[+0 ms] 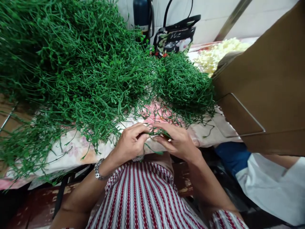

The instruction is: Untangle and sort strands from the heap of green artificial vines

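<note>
Close to my body at the table's front edge, my left hand (131, 142) pinches thin green plant stems (154, 150) between thumb and fingertips. Facing it, my right hand (178, 140) has its fingers closed on the same stems. The fingers hide much of them, and a short end hangs below. Just beyond my hands spreads a big tangled pile of green stems (95, 73) with small buds at their tips. A smaller heap of green stems (186, 86) lies to its right. They look like plastic foliage.
A floral cloth (78, 148) covers the table. At the back stand a dark bottle (140, 14) and a patterned handbag (175, 38). Pale yellow petals (221, 52) lie at back right. A tall cardboard box (267, 82) with a bent wire blocks the right, with another person's clothing (269, 184) below it.
</note>
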Available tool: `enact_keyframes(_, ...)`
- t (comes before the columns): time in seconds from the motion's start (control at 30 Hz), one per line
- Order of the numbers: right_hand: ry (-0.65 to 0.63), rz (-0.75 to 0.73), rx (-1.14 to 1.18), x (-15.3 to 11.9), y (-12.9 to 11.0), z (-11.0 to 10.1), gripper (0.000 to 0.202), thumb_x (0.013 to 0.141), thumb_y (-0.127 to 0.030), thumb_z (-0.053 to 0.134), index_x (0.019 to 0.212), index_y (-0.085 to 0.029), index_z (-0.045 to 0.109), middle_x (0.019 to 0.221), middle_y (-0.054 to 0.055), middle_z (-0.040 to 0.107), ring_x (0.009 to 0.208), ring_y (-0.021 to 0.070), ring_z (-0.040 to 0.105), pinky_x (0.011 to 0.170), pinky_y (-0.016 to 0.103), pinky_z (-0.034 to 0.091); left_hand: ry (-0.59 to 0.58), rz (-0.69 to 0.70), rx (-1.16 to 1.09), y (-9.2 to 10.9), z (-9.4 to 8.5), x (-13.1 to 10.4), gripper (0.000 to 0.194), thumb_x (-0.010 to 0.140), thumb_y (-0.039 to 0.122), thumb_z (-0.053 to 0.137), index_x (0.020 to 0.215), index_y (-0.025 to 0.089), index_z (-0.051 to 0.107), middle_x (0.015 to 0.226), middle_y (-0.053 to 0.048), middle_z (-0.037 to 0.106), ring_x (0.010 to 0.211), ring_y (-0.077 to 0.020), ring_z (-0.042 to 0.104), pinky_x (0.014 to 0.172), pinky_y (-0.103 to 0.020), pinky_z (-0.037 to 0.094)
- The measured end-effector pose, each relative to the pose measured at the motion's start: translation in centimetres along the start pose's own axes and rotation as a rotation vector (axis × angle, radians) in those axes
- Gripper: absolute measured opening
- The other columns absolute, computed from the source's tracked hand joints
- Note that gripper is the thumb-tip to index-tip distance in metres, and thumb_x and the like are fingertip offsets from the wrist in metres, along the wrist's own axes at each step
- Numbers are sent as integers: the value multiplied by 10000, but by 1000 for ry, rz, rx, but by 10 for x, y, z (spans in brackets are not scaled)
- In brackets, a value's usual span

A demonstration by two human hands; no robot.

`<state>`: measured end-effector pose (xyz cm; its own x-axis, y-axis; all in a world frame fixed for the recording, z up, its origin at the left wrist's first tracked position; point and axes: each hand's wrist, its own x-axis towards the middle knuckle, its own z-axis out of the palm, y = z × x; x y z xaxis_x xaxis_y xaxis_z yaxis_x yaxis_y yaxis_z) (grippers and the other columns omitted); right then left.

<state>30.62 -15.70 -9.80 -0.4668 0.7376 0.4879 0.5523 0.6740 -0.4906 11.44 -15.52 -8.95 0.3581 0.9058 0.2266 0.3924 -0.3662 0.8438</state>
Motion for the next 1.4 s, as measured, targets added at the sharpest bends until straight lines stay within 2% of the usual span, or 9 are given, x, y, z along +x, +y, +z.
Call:
enact_keyframes(0.13, 137, 59, 161, -2, 2, -17, 232, 850, -232, 542, 1078, -213, 575, 964, 63, 664, 798, 163, 623, 708, 285, 486, 79, -71, -131, -1, 1, -5, 149, 714, 76, 579, 744, 187, 674, 685, -2, 606, 656, -124, 529, 630, -220, 366)
enact_keyframes(0.23, 96, -27, 143, 2, -2, -19, 145, 870, -167, 457, 926, -185, 589, 770, 65, 623, 712, 165, 582, 645, 292, 455, 109, -71, -126, 3, 1, -4, 158, 705, 55, 572, 716, 178, 671, 650, 7, 592, 619, -107, 506, 599, -207, 349)
enact_keyframes(0.47, -37, -155, 166, 13, -3, 2, 207, 884, -281, 475, 1035, -158, 544, 874, 75, 595, 809, 165, 537, 701, 289, 456, 87, -122, -273, 6, 1, -3, 157, 682, 59, 600, 680, 180, 699, 620, 8, 585, 601, -104, 501, 589, -208, 357)
enact_keyframes(0.67, 18, -89, 286, 9, 6, 21, 145, 854, -273, 539, 928, -150, 562, 766, 40, 546, 726, 139, 512, 646, 266, 427, 107, -170, -419, 3, 4, -8, 86, 707, 130, 637, 709, 179, 707, 645, -6, 608, 618, -110, 518, 596, -209, 376)
enact_keyframes(0.8, 32, -65, 306, 2, 3, 27, 98, 848, -235, 536, 872, -145, 567, 710, 25, 514, 669, 129, 484, 600, 254, 386, 69, -98, -298, 3, 3, -9, 92, 737, 133, 602, 722, 170, 684, 654, -10, 593, 632, -117, 522, 610, -215, 377)
enact_keyframes(0.97, 47, -77, 283, -1, 1, 24, 104, 847, -202, 503, 763, -152, 540, 627, 2, 454, 603, 119, 437, 556, 249, 321, -106, 108, 103, 3, -6, -8, 143, 782, 113, 500, 735, 169, 623, 662, -14, 549, 640, -130, 490, 610, -244, 343)
enact_keyframes(1.23, -374, -268, 199, -7, -4, -1, 144, 753, -140, 391, 624, -180, 443, 599, -1, 381, 554, 120, 353, 529, 261, 272, -421, 445, 446, 5, -27, -15, 181, 637, 26, 412, 542, 179, 430, 515, 7, 427, 501, -119, 336, 515, -283, 227)
enact_keyframes(1.3, -433, -277, 216, -12, -5, -18, 154, 757, -138, 368, 627, -184, 436, 591, -2, 375, 548, 122, 356, 530, 264, 279, -386, 454, 445, 9, -42, -18, 189, 626, 20, 410, 534, 182, 438, 483, 12, 415, 479, -117, 335, 491, -276, 225)
enact_keyframes(1.4, -360, -180, 240, -17, 0, -39, 190, 832, -156, 348, 691, -179, 474, 592, -3, 384, 560, 123, 391, 543, 258, 308, -248, 317, 380, 14, -58, -18, 219, 728, 28, 421, 620, 182, 534, 550, -6, 516, 547, -122, 458, 526, -252, 323)
